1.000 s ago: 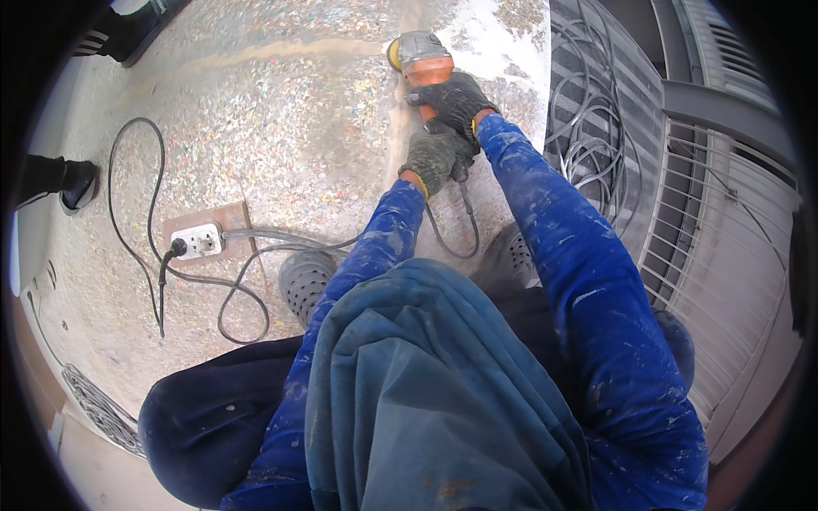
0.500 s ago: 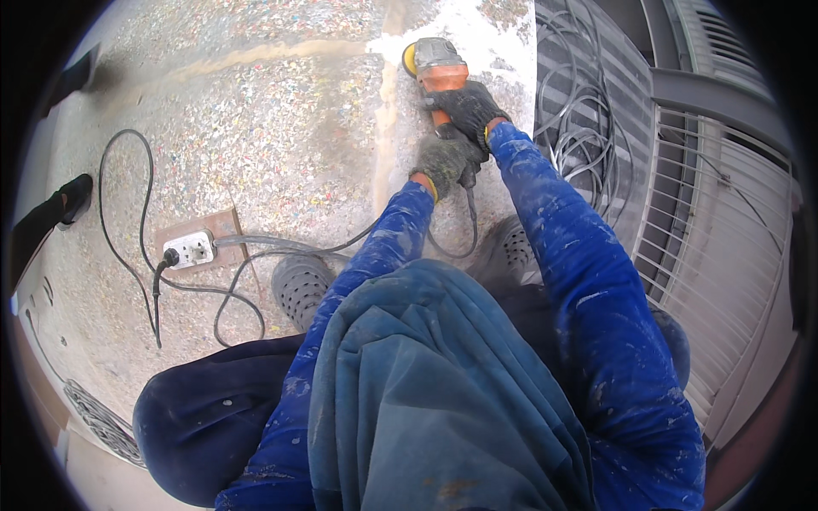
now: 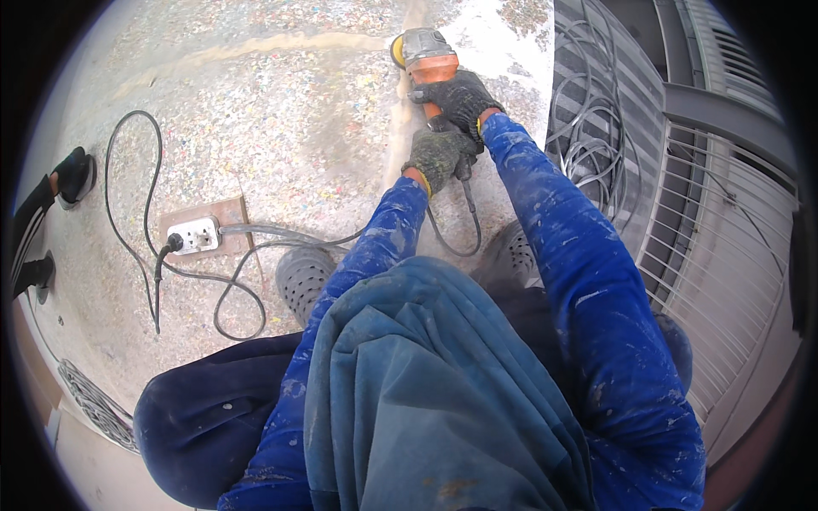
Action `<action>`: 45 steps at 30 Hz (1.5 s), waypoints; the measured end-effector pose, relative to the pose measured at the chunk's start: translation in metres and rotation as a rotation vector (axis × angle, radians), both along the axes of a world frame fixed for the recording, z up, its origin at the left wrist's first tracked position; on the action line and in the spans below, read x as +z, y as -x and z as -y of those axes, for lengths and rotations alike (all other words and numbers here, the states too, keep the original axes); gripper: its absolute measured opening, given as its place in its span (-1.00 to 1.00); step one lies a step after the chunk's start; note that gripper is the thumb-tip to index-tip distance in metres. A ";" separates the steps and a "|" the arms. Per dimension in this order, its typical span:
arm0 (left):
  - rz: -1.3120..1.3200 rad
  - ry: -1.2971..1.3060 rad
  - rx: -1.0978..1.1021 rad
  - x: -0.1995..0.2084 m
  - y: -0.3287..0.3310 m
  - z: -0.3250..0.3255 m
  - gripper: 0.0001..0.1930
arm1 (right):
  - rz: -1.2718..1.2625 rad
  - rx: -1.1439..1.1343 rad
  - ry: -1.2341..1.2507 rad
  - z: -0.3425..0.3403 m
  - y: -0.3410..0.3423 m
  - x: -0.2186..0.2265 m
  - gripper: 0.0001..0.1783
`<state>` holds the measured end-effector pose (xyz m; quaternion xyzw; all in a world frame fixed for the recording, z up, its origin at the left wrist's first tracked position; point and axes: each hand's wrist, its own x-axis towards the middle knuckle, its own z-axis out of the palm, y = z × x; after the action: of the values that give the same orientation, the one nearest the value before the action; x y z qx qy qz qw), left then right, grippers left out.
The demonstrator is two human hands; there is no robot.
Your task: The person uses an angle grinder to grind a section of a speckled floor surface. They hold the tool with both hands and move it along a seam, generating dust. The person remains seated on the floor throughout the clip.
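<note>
An orange and grey angle grinder (image 3: 433, 66) with a yellow disc (image 3: 398, 51) at its left side rests at the far middle of the speckled floor. Gloved in dark knit, my right hand (image 3: 460, 100) wraps round the orange body just behind the head. My left hand (image 3: 439, 158), in a grey-green glove, grips the rear of the handle. From that end a black cord (image 3: 471, 213) loops down toward my shoes. Where the disc meets the floor is hard to make out. A pale tan strip (image 3: 400, 128) runs along the floor beside the tool, and white powder (image 3: 498, 43) lies to its right.
A white socket block (image 3: 198, 235) on a wooden board (image 3: 230, 215) has a black plug in it; cords loop around it. Coiled cables (image 3: 596, 153) lie on a striped mat at right, beside a white railing (image 3: 707, 247). Another person's shoe (image 3: 77, 177) is at far left.
The grinder and both hands have shifted slightly left in the picture, still gripping. At the left edge, the other person's feet have moved nearer. My view has shifted a little.
</note>
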<state>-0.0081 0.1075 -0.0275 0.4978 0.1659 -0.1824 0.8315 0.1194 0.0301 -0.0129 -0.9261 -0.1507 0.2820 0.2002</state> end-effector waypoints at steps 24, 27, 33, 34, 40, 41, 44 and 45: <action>-0.066 -0.210 -0.260 0.009 -0.010 0.010 -0.78 | 0.200 0.282 0.053 0.037 -0.006 -0.015 -0.54; -0.025 -0.350 -0.286 0.005 -0.010 -0.001 -0.74 | 0.153 0.189 -0.024 0.014 -0.009 -0.015 -0.43; 0.286 -0.611 -0.295 -0.010 -0.011 -0.022 -0.70 | -0.159 -0.199 0.027 -0.022 -0.018 0.002 -0.30; 0.327 -0.632 -0.279 -0.011 -0.012 -0.022 -0.71 | -0.146 -0.174 0.026 -0.023 -0.019 0.005 -0.27; -0.031 -0.208 -0.210 -0.002 -0.017 -0.008 -0.86 | -0.033 -0.036 -0.063 -0.004 -0.018 -0.002 -0.26; 0.051 -0.243 -0.196 0.000 -0.016 -0.008 -0.86 | 0.030 0.048 -0.069 0.000 -0.017 -0.005 -0.28; -0.092 0.001 -0.035 0.004 -0.014 -0.005 -0.92 | 0.320 0.406 -0.042 0.009 -0.014 -0.013 -0.37; -0.164 0.194 0.053 0.004 -0.014 -0.003 -0.89 | 0.233 0.287 -0.070 0.012 -0.014 -0.014 -0.41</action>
<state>0.0054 0.1103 -0.0232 0.3937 0.2281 -0.2157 0.8640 0.1332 0.0185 -0.0265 -0.9140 -0.3131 0.1931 0.1713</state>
